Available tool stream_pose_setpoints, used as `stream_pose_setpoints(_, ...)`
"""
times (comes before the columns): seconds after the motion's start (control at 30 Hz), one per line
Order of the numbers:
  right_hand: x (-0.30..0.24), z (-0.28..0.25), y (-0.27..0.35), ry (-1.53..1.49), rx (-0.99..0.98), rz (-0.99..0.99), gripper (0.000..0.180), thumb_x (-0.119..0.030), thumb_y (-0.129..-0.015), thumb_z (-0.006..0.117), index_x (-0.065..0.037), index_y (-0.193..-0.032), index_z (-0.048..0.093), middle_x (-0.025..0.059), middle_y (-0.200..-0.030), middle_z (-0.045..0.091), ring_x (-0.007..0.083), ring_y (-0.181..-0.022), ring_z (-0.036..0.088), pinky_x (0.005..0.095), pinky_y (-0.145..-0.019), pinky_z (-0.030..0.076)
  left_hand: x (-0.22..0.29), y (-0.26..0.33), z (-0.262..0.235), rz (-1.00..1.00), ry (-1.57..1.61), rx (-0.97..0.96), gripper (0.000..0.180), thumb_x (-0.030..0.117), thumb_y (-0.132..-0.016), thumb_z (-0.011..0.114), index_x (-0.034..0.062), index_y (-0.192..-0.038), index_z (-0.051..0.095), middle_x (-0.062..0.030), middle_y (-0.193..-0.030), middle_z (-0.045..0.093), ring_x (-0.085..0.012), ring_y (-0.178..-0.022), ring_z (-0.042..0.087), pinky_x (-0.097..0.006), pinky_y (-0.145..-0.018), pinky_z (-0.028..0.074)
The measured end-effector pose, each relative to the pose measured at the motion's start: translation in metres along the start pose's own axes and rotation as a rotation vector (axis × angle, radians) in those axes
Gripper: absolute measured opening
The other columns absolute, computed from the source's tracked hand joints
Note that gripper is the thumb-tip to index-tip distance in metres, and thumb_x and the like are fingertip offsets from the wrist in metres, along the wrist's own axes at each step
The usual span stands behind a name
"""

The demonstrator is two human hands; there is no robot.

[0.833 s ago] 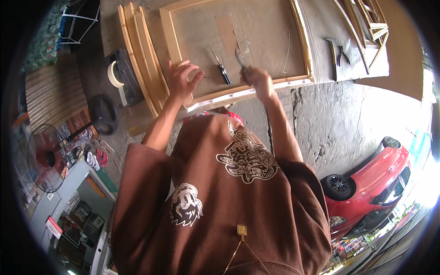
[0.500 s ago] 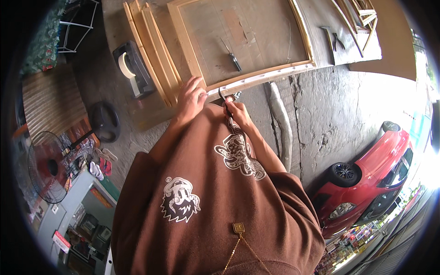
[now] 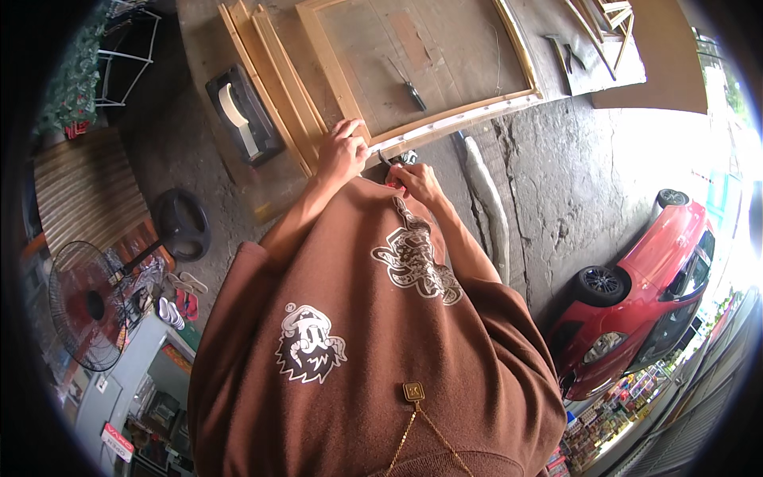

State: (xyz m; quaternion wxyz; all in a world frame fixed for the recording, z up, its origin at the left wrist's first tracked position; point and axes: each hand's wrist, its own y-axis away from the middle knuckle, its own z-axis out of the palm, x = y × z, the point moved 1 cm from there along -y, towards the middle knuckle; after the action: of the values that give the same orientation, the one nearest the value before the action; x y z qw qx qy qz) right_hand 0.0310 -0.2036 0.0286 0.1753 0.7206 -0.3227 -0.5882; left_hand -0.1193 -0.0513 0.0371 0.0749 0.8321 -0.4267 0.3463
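Note:
A large wooden frame [image 3: 477,107] lies on a brown workbench. My left hand [image 3: 342,149] presses on the frame's near rail by its left corner. Just to the right, my right hand [image 3: 415,181] is closed around a pair of pliers [image 3: 391,161] with dark jaws, at the near edge of the frame. A screwdriver [image 3: 412,91] with a dark handle lies inside the frame on the board. My brown shirt fills the lower half of the view.
Several wooden slats [image 3: 270,87] lie left of the frame, beside a black tape dispenser [image 3: 242,115]. A hammer and pliers [image 3: 566,49] rest at the far right of the bench. A standing fan [image 3: 91,302] is at left; a red car [image 3: 644,294] at right.
Both hands came back from inside the frame to its near edge. My right hand took up the pliers and now holds them at the near rail; the left hand shifted to the rail.

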Motion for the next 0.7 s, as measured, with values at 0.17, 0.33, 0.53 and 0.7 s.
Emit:
stream_pose_setpoints(0.17, -0.012, -0.002, -0.001, 0.027, 0.019, 0.006, 0.040, -0.033, -0.090, 0.056, 0.000, -0.071, 0.069, 0.0055, -0.060, 0.062, 0.0128, -0.056, 0.060, 0.0276, -0.053, 0.049, 0.001, 0.001, 0.002, -0.027, -0.028, -0.031, 0.005, 0.007, -0.068, 0.070, 0.0069, -0.065, 0.065, -0.0096, -0.120, 0.060, -0.0288, -0.111, 0.056, -0.037, -0.092, 0.047)
stream_pose_setpoints(0.33, -0.007, -0.007, -0.009, -0.037, -0.011, 0.021, 0.041, -0.037, -0.088, 0.059, -0.002, -0.070, 0.069, 0.0053, -0.057, 0.059, 0.0103, -0.056, 0.053, 0.0291, -0.055, 0.044, 0.002, 0.000, 0.002, -0.034, -0.051, -0.061, 0.006, 0.010, -0.071, 0.069, 0.0075, -0.066, 0.066, -0.0105, -0.121, 0.060, -0.0295, -0.107, 0.058, -0.037, -0.091, 0.047)
stream_pose_setpoints(0.53, -0.002, 0.001, -0.012, 0.307, 0.237, -0.205, 0.042, -0.038, -0.087, 0.062, -0.003, -0.062, 0.064, 0.0089, -0.056, 0.055, 0.0178, -0.052, 0.053, 0.0354, -0.054, 0.045, 0.002, -0.003, 0.000, -0.047, -0.049, -0.091, 0.006, 0.012, -0.071, 0.068, 0.0073, -0.067, 0.066, -0.0103, -0.119, 0.061, -0.0289, -0.103, 0.060, -0.040, -0.090, 0.047)
stream_pose_setpoints(0.7, -0.012, 0.020, 0.002, 0.651, 0.703, -0.650, 0.041, -0.033, -0.083, 0.068, -0.006, -0.055, 0.055, 0.0093, -0.065, 0.056, 0.0293, -0.061, 0.059, 0.0387, -0.053, 0.047, -0.001, -0.005, 0.000, -0.021, -0.043, -0.043, 0.011, 0.016, -0.073, 0.071, 0.0078, -0.068, 0.065, -0.0078, -0.113, 0.064, -0.0280, -0.098, 0.061, -0.039, -0.089, 0.047)
